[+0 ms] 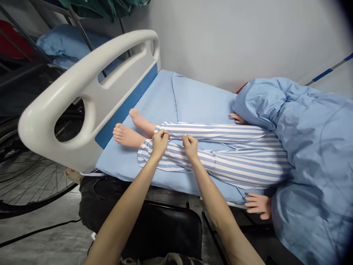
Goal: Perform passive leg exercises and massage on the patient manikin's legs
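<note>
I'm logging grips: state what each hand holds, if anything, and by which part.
The bare left hand and right hand curl over the lower legs of blue-and-white striped cloth trousers; whether either grips them cannot be told.

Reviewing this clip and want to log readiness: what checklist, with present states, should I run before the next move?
1. Hands in view: ok; left hand and right hand are over the trousers.
2. Cloth gripped: cannot tell; fingers are curled, but what lies between them is unclear.
3. Feet out of the cuffs: ok; near foot and far foot show bare.
4. Quilt off the shins: ok.
5. Trousers smooth: not ok; creased near the knee.
6. Dummy's near hand within the bed: not ok; over its edge.
</note>
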Motion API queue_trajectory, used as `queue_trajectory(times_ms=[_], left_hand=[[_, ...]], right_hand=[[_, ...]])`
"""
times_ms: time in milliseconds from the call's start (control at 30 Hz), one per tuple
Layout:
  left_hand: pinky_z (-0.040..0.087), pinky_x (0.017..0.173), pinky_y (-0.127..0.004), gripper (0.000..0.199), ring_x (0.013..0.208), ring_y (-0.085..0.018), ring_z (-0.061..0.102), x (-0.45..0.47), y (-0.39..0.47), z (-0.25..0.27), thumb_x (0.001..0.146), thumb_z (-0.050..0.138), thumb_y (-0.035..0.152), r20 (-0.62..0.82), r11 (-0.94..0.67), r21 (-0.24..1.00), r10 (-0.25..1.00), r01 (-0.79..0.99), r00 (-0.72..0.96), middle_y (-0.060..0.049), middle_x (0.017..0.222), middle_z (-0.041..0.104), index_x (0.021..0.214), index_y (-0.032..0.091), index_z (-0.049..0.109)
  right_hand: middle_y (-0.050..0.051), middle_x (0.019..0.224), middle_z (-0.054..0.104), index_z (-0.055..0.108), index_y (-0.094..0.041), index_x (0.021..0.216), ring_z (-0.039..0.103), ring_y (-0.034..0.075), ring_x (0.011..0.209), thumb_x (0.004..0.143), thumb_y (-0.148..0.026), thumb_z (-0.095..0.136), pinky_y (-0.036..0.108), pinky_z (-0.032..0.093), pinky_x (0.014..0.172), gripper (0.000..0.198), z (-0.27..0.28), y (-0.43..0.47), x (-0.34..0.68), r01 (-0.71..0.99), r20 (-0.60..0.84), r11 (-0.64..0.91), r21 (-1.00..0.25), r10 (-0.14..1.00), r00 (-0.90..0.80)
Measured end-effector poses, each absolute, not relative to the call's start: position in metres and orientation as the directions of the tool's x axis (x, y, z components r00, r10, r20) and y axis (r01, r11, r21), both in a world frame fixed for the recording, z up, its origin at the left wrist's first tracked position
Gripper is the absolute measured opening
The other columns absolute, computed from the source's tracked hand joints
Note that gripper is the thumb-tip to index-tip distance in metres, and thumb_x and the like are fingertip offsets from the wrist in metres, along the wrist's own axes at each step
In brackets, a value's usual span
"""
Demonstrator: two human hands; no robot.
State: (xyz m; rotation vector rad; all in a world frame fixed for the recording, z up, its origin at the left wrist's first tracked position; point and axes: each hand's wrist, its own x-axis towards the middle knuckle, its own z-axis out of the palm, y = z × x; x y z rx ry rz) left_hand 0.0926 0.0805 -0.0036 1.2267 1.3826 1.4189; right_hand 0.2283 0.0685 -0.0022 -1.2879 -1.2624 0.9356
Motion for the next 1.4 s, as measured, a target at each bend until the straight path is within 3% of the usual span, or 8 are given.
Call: queue_trajectory(times_ms=[133,300,667,800,933,1067,1200,1400], left_hand=[[0.039,0.058,-0.024,0.017,0.054,-0.012,0.051,0.125,0.071,0.0,0.083,0.045,0.024,0.202,-0.193,0.978,0.971,0.08,-0.127,0.003,0.057,0.057,0.076,0.019,0.06],[0.037,0.057,-0.025,0.029,0.05,-0.012,0.047,0.123,0.069,-0.013,0.088,0.044,0.033,0.157,-0.132,0.973,0.98,0.19,-0.119,0.004,0.049,0.049,0.065,0.02,0.056],[0.034,0.056,-0.026,0.033,0.049,-0.011,0.04,0.196,0.054,0.012,0.087,0.047,0.034,0.165,-0.162,0.984,0.985,0.069,-0.048,0.005,0.048,0.042,0.057,0.02,0.048],[0.031,0.057,-0.026,0.037,0.05,-0.01,0.037,0.205,0.049,0.002,0.086,0.05,0.035,0.147,-0.132,0.972,0.987,0.195,-0.065,0.005,0.047,0.038,0.053,0.02,0.046],[0.033,0.057,-0.026,0.034,0.053,-0.011,0.04,0.223,0.043,0.025,0.087,0.048,0.034,0.084,-0.082,0.996,0.984,0.016,-0.156,0.004,0.051,0.042,0.056,0.02,0.048],[0.032,0.055,-0.025,0.036,0.053,-0.01,0.039,0.254,0.037,0.033,0.088,0.049,0.037,0.083,-0.087,0.995,0.994,-0.05,-0.071,0.004,0.052,0.04,0.056,0.02,0.042],[0.03,0.057,-0.026,0.034,0.054,-0.011,0.038,0.262,0.037,0.01,0.087,0.049,0.034,0.089,-0.092,0.986,0.996,0.137,0.03,0.004,0.052,0.042,0.057,0.02,0.043],[0.03,0.059,-0.026,0.035,0.054,-0.011,0.037,0.271,0.026,0.019,0.086,0.049,0.034,0.079,-0.111,0.964,0.987,0.24,0.139,0.004,0.051,0.041,0.055,0.02,0.041]], right_hand=[[-0.007,0.048,0.027,0.028,-0.024,0.055,0.025,0.008,0.047,0.082,-0.053,0.053,0.026,0.026,0.047,0.047,0.004,0.068,0.238,0.004,0.04,0.04,-0.999,0.975,0.221],[-0.006,0.05,0.032,0.031,-0.023,0.054,0.028,0.008,0.05,0.083,-0.048,0.058,0.025,0.027,0.05,0.047,0.019,0.051,0.277,0.071,0.177,0.164,-0.984,0.945,0.275],[-0.008,0.049,0.028,0.029,-0.024,0.057,0.023,0.009,0.047,0.082,-0.049,0.057,0.026,0.024,0.046,0.045,0.004,0.047,0.307,-0.012,0.037,0.043,-0.999,0.945,0.324],[-0.006,0.052,0.031,0.031,-0.023,0.055,0.028,0.009,0.052,0.085,-0.047,0.058,0.026,0.028,0.052,0.046,0.014,0.027,0.328,0.271,0.234,0.156,-0.95,0.929,0.286],[-0.007,0.05,0.029,0.032,-0.022,0.054,0.027,0.009,0.051,0.085,-0.047,0.056,0.026,0.027,0.054,0.046,-0.005,0.013,0.335,0.447,0.254,0.138,-0.884,0.944,0.209],[-0.007,0.051,0.031,0.031,-0.023,0.057,0.029,0.009,0.051,0.086,-0.055,0.052,0.026,0.027,0.051,0.048,-0.013,0.017,0.333,0.233,0.179,0.093,-0.968,0.907,0.38],[-0.008,0.05,0.026,0.028,-0.024,0.059,0.023,0.009,0.046,0.088,-0.057,0.053,0.025,0.022,0.045,0.05,0.004,0.014,0.353,0.05,0.136,0.128,-0.991,0.879,0.456],[-0.006,0.053,0.033,0.034,-0.022,0.057,0.031,0.009,0.053,0.088,-0.058,0.055,0.026,0.031,0.052,0.052,0.0,-0.004,0.397,0.355,0.296,0.129,-0.926,0.831,0.471]])
